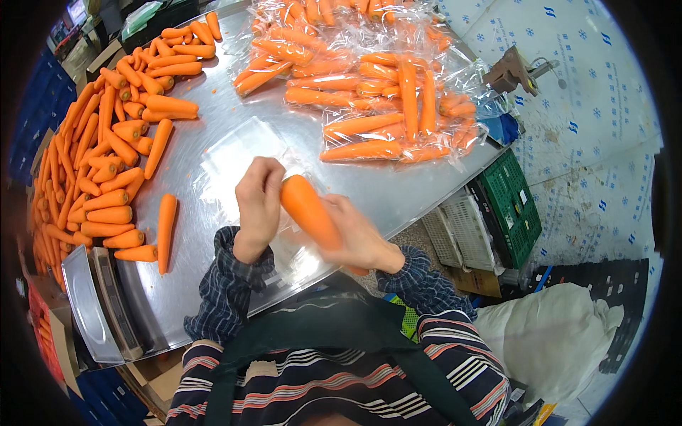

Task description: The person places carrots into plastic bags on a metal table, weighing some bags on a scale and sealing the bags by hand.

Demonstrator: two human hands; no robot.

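My right hand point(359, 234) grips a thick orange carrot point(309, 210), its broad end pointing up and left over the metal table. A bit of orange shows below that hand; whether it belongs to the same carrot I cannot tell. Close beside the broad end is my left hand point(259, 205), fingers curled; whether it pinches thin plastic is unclear. Under and behind the hands lie flat clear plastic bags point(234, 154). One single carrot point(167, 233) lies apart to the left, near a large heap of loose carrots point(106, 160).
Clear bags packed with carrots point(367, 101) are piled at the table's far right. A weighing scale point(98, 303) with a metal pan stands at the near left. Beyond the metal table's point(383, 197) right edge are a green plastic crate point(511, 207), white crates point(461, 229) and a white sack point(543, 341).
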